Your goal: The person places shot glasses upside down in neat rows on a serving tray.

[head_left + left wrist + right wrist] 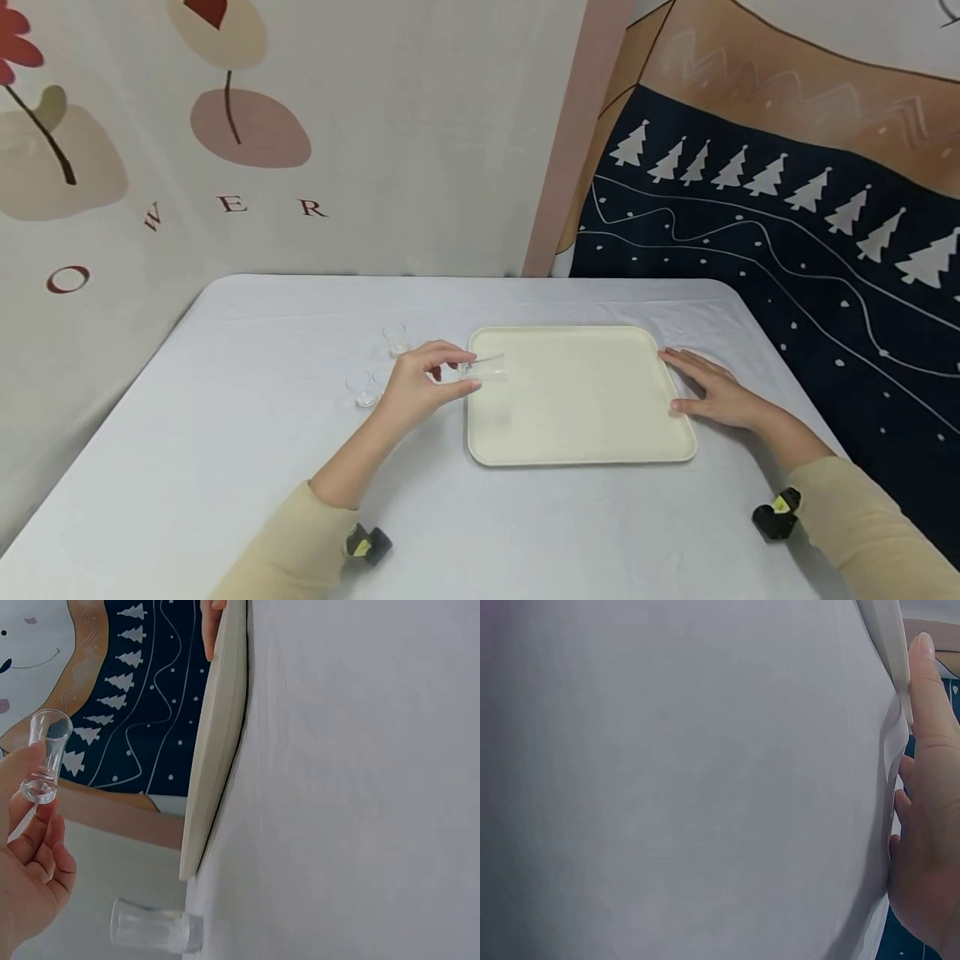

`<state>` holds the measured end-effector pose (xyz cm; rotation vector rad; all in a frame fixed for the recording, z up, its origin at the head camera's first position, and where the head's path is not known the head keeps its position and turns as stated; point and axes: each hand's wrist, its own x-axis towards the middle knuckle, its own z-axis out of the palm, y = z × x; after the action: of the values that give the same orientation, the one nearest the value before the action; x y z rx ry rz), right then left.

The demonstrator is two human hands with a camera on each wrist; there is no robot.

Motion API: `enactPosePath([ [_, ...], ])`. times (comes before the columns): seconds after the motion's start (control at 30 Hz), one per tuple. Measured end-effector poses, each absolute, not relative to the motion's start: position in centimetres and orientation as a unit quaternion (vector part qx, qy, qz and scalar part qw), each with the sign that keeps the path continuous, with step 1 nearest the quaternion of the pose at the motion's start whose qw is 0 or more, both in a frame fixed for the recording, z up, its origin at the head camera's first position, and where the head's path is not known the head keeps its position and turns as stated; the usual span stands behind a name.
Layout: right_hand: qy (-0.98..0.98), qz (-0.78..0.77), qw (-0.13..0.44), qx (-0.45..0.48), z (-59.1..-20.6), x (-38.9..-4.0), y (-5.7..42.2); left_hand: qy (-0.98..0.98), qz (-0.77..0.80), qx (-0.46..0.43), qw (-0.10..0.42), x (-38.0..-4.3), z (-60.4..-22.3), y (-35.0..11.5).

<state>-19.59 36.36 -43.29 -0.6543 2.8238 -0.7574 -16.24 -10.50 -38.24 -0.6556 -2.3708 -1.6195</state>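
A small clear shot glass (489,368) with a flared mouth and thick base is pinched near its base between the thumb and fingers of my left hand (420,382). In the head view it lies tipped sideways, its mouth pointing right over the left edge of a cream tray (577,396). The left wrist view shows the held glass (49,754) above the fingertips. My right hand (716,392) rests at the tray's right edge, fingers extended, with the thumb at the rim. In the right wrist view, the straight thumb of the right hand (934,802) lies along the tray's side (889,637).
More clear glasses stand on the white-clothed table (225,433) left of the tray: one farther back (395,340), others nearer (363,390), partly behind the left hand. A wrist camera (367,544) sits on each sleeve. Printed curtains hang behind the table.
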Motion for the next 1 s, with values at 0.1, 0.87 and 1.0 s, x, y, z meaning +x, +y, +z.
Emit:
enactPosePath([
  [0.1, 0.939, -0.252, 0.071, -0.222, -43.3, -19.7, 36.4, -0.791, -0.56, -0.226, 0.092, -16.5, -38.5, -9.7],
  [0.87, 0.942, -0.251, 0.074, -0.209, -43.0, -19.4, 36.0, -0.764, -0.611, -0.207, 0.035, -18.2, -39.9, -2.4],
  [1.0, 0.943, -0.247, 0.074, -0.21, -43.0, -19.4, 36.1, -0.754, -0.628, -0.192, 0.033, -18.5, -40.2, -1.2],
])
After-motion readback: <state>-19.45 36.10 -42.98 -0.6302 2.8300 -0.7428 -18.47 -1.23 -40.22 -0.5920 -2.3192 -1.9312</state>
